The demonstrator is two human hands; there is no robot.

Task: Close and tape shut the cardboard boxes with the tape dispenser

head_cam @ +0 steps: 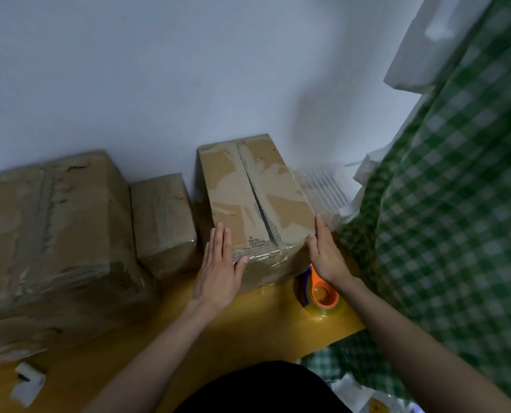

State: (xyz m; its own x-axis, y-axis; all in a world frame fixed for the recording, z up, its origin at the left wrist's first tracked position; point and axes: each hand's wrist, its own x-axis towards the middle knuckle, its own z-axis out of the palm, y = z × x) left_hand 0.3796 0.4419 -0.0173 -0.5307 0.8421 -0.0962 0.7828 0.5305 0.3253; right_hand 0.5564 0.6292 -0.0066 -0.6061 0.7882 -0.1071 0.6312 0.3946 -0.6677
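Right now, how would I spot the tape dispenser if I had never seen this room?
Start at the yellow tabletop against the white wall, where three cardboard boxes stand. Go to the rightmost box, held between both hands. The tape dispenser lies beside its near right corner, under the right wrist: the only orange and blue thing there.

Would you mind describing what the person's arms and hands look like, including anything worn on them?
Both forearms are bare from wrist to the bottom of the frame, with no sleeves showing. The left hand and right hand are bare too: no gloves, and I see no rings, watch or bracelet. The fingers look slim with short nails, though the picture is slightly blurred. A dark garment shows at the bottom edge.
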